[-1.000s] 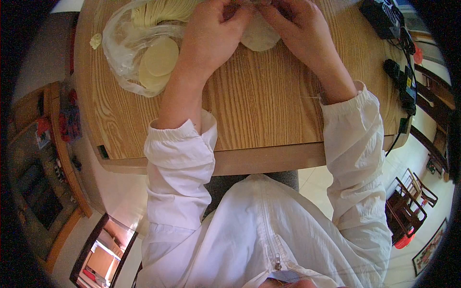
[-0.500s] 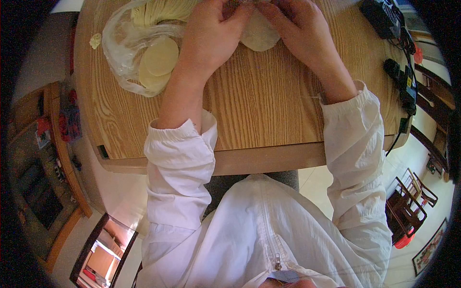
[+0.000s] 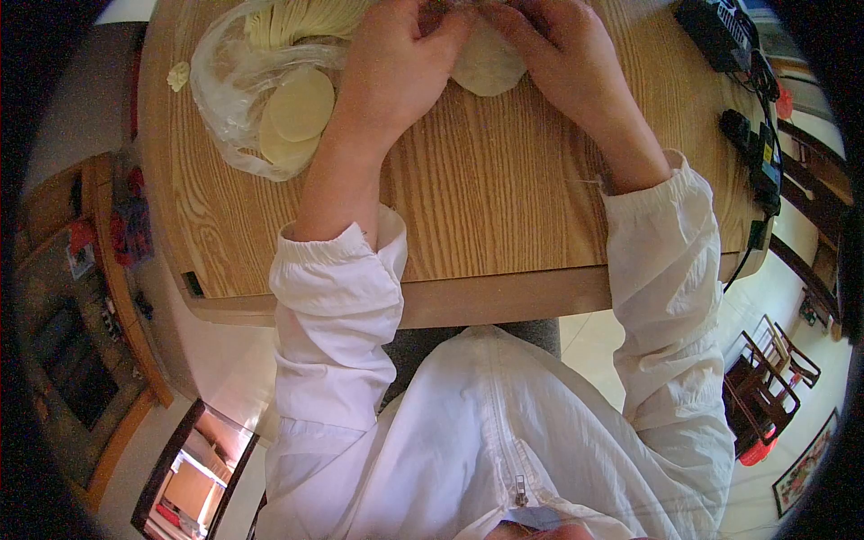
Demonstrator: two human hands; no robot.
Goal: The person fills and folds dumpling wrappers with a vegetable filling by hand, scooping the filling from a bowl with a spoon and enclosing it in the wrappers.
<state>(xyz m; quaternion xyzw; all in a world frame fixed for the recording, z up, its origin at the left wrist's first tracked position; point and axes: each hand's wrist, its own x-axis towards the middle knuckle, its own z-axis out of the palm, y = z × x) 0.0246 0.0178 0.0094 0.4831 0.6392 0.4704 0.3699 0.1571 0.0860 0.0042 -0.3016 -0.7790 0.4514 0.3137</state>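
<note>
My left hand [image 3: 400, 67] and my right hand [image 3: 571, 58] meet at the top edge of the view, thumbs and fingers pinched together. Between them shows the lower part of a pale, round dumpling wrapper [image 3: 489, 65]; its upper part is hidden by the fingers and the frame edge. Both hands appear closed on it, though the fingertips are partly cut off. Left of my left wrist, a clear plastic bag [image 3: 220, 103] lies open with loose round wrappers [image 3: 301, 103] and a fanned stack of wrappers [image 3: 292, 22] in it.
The wood-grain table [image 3: 504, 198] has a small lump of dough [image 3: 178, 76] near its left edge. A black power adapter [image 3: 715, 34] and black cables [image 3: 765, 166] lie along the right edge. Wooden chairs [image 3: 765, 387] stand farther off to the right.
Almost nothing differs. Both hands stay pinched in the same place, with at most a tiny shift of the fingers.
</note>
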